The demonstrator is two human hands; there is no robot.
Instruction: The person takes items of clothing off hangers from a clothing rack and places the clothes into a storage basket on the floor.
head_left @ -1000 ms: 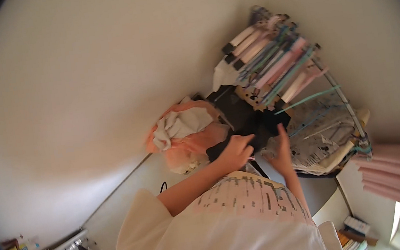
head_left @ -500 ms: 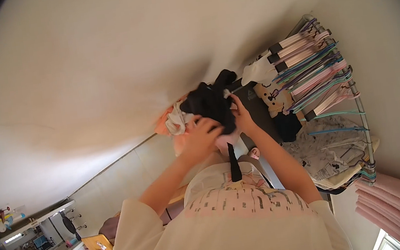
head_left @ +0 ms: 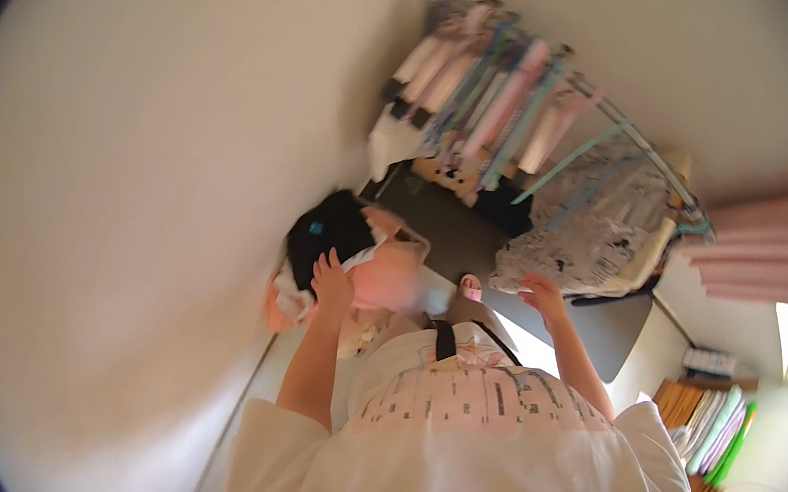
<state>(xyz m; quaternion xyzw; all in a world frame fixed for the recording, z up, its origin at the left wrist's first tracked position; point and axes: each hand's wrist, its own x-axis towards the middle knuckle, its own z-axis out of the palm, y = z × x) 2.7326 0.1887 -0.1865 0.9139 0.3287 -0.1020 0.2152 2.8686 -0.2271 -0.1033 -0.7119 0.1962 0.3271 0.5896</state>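
Note:
My left hand (head_left: 331, 282) lies with its fingers spread against a black garment (head_left: 327, 230) that has a small blue mark. The black garment sits on a pile with peach-pink cloth (head_left: 386, 277) and some white cloth. On the other side, my right hand (head_left: 545, 296) is held out with its fingers apart. It is at the lower edge of a grey patterned garment (head_left: 591, 230) hanging on the rack; whether the fingertips touch it I cannot tell.
A metal clothes rack (head_left: 633, 130) carries several hangers (head_left: 492, 84), blurred by motion. Beneath it is a dark grey surface (head_left: 456, 228). Folded items (head_left: 717, 427) stand on a wooden shelf at the lower right, below a pink curtain (head_left: 777, 245).
The view has turned toward the rack. My right hand has let go of the black garment and moved right to the grey garment. The black garment now rests on the pile.

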